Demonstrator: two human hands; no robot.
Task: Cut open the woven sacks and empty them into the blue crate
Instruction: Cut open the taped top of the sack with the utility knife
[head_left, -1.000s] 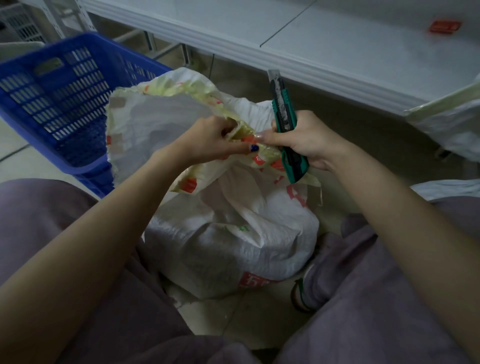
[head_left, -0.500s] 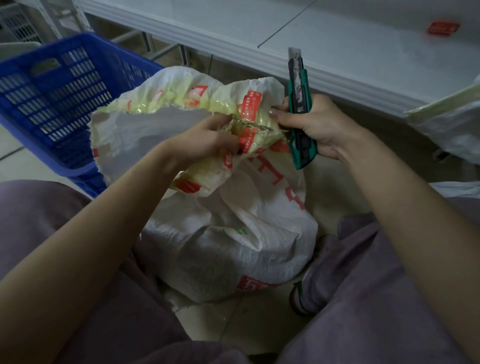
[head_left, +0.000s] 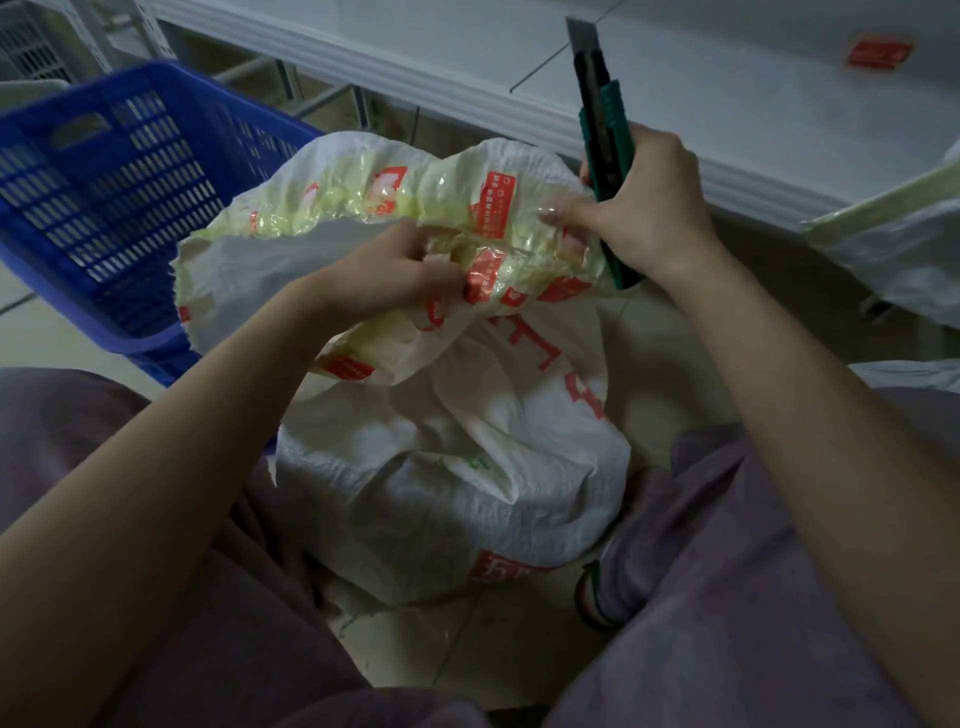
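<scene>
A white woven sack (head_left: 436, 478) with red print stands on the floor between my knees. Its top is open, and the yellowish taped rim (head_left: 363, 200) is spread wide. My left hand (head_left: 379, 275) grips the near side of that rim. My right hand (head_left: 649, 208) holds a green utility knife (head_left: 602, 140) upright, blade out and pointing up, while its thumb and forefinger pinch the rim's right end. The blue crate (head_left: 104, 171) sits on the floor to the left, just behind the sack. The sack's contents are hidden.
A white shelf edge (head_left: 467, 88) runs across the back above the sack. Another white sack (head_left: 904, 249) lies at the right. My purple-trousered legs frame the sack, and a sandalled foot (head_left: 597, 597) rests by its right base.
Both hands have lifted and pulled the sack's rim apart, so the mouth is wider. The knife has risen with my right hand.
</scene>
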